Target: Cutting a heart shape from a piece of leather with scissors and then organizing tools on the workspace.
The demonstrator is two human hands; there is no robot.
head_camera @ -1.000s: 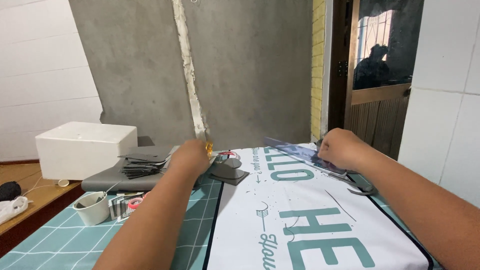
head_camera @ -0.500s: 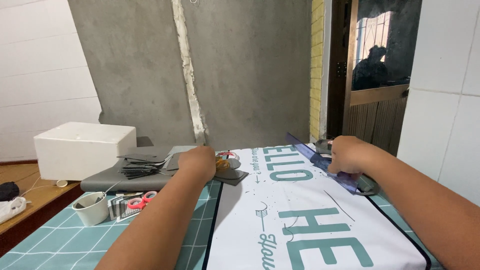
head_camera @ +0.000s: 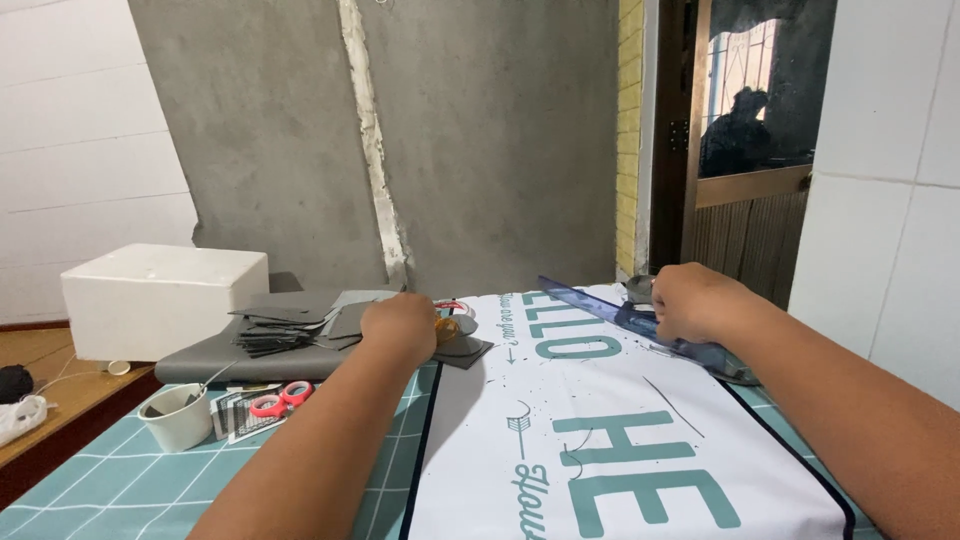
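Moved: both hands sit lower and closer to the near edge of the white sheet than a second ago; the blue ruler now lies flatter across the sheet's far right corner.
Left hand (head_camera: 402, 325): curled into a loose fist, knuckles up, resting at the far left corner of the sheet; whether the fingers grip anything I cannot tell, though a small yellowish object (head_camera: 446, 327) shows just beside them.
Right hand (head_camera: 692, 302): fingers closed down on the blue transparent ruler (head_camera: 640, 322), pressing it against the sheet.
White sheet (head_camera: 610, 420): printed with teal lettering and a dark border, spread flat on the tabletop.
Tabletop (head_camera: 120, 490): covered by a teal cutting mat with a pale grid.
Grey pieces (head_camera: 290, 325): stacked cut shapes on a grey board, left of the left hand.
Red-handled scissors (head_camera: 280, 402): lying near a small white cup (head_camera: 180, 418).
White foam box (head_camera: 160, 300): at the far left, behind the grey board.
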